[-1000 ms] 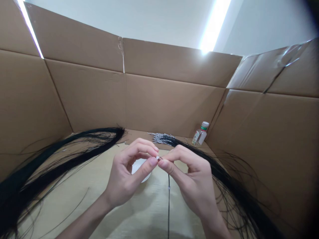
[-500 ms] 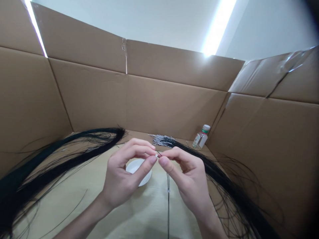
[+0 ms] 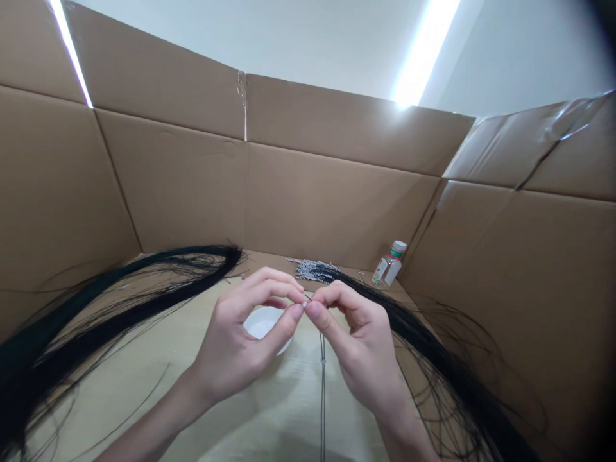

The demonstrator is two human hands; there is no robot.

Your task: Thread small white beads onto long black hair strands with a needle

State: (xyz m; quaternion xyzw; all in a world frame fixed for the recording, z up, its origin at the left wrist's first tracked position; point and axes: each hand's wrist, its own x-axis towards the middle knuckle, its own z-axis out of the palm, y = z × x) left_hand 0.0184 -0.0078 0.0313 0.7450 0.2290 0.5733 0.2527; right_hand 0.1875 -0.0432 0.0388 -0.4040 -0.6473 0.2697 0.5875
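Note:
Thumb and fingers of my left hand (image 3: 250, 337) are pinched at a tiny white bead (image 3: 305, 304), partly covered by the fingertips. Close against it, my right hand (image 3: 363, 343) pinches the end of a thin dark cord (image 3: 323, 410); a short tip sticks up between the two hands. Whether the tip passes through the bead is too small to tell. Two strands of cord hang below my right hand, with a small pale bead (image 3: 323, 361) on them. Behind my left hand sits a white bowl (image 3: 255, 316), partly hidden.
A bundle of black cords (image 3: 168, 295) lies along the left. Another black bundle (image 3: 433, 346) runs down the right, its far end in silvery beaded tips (image 3: 312, 269). A clear bottle (image 3: 387, 264) with a white cap stands in the back right corner. Cardboard walls (image 3: 337, 199) enclose the table.
Both hands stay pinched together with nearly the same pose. My right hand has shifted slightly left, and the hanging cord has moved a little left with its bead.

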